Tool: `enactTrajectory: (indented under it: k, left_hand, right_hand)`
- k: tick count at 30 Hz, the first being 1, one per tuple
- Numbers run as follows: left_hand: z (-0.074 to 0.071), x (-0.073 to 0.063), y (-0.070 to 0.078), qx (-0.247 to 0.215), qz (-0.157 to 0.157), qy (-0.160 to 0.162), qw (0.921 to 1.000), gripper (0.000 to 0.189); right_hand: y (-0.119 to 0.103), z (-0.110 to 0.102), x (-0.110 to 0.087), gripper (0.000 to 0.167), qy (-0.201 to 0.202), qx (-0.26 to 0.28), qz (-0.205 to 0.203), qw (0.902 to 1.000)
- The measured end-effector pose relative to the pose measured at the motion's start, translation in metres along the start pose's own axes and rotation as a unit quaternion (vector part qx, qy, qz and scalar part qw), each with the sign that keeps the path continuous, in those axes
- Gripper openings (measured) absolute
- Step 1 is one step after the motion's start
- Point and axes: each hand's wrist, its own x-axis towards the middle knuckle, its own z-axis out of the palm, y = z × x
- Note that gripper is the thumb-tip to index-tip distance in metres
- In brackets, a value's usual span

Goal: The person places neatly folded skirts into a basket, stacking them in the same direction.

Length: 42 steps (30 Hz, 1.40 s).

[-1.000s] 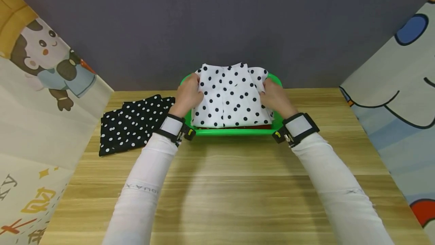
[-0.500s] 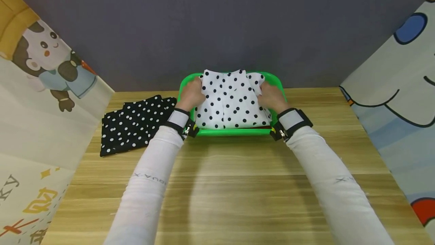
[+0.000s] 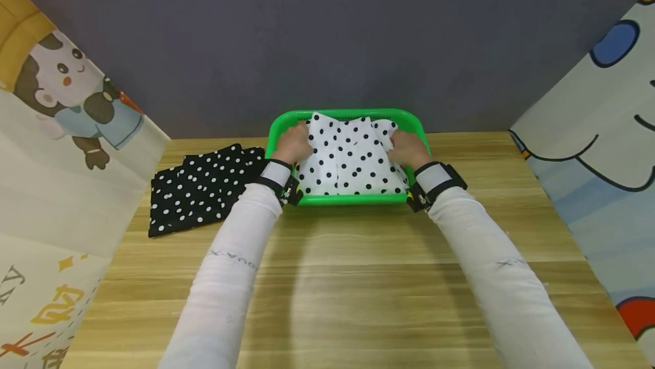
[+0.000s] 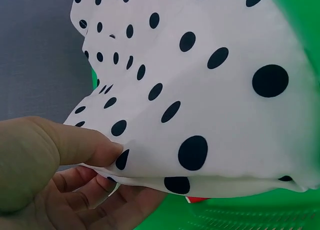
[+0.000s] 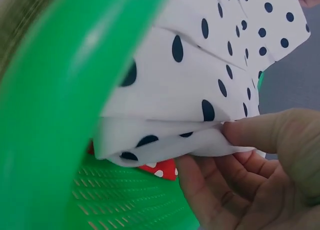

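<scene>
A folded white cloth garment with black dots (image 3: 353, 158) lies within the rim of a green plastic basket (image 3: 353, 200). My left hand (image 3: 295, 143) pinches its left edge, thumb on top and fingers beneath, as the left wrist view shows. On the opposite edge my right hand (image 3: 408, 149) pinches the fabric the same way. Under the white garment, a bit of red cloth with white dots (image 5: 162, 169) shows in the right wrist view; most of it is hidden. The basket's slotted wall (image 5: 115, 190) appears below the fabric there.
A folded black cloth garment with white dots (image 3: 204, 190) lies on the wooden table (image 3: 353, 289), left of the basket. Behind the basket rises a dark grey wall (image 3: 338, 39). Printed cartoon panels flank the table on both sides.
Both hands have lowered the white dotted garment deeper into the green basket, drawing slightly closer together. More of the basket's back rim now shows. The black garment stays in place.
</scene>
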Motion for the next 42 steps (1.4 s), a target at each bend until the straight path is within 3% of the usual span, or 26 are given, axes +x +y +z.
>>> enactTrajectory:
  k: [9,19,27,33,38,42]
  left_hand:
    - [0.002,0.000,0.003,-0.006,-0.023,-0.024,0.9994,0.062]
    - [0.006,0.006,0.000,0.007,-0.024,-0.048,0.9985,0.065]
    - [0.006,0.005,0.001,-0.013,-0.022,-0.060,0.9979,0.063]
    - [0.006,0.004,0.000,-0.009,-0.025,-0.058,0.9979,0.058]
    - [0.005,0.004,-0.003,0.005,-0.038,-0.082,0.9959,0.055]
    - [0.003,0.001,-0.006,0.009,-0.036,-0.101,0.9941,0.040]
  right_hand:
    - [-0.004,0.002,0.006,0.004,-0.003,-0.024,0.003,0.9997]
    - [-0.005,0.010,0.005,0.020,-0.004,-0.027,-0.009,0.9996]
    - [-0.003,0.009,0.004,0.022,-0.042,-0.024,-0.007,0.9988]
    - [-0.005,0.005,0.004,0.023,-0.085,-0.034,0.017,0.9957]
    - [-0.005,0.003,0.002,0.032,-0.114,-0.048,0.027,0.9919]
    - [-0.003,0.004,0.002,0.039,-0.138,-0.034,0.041,0.9890]
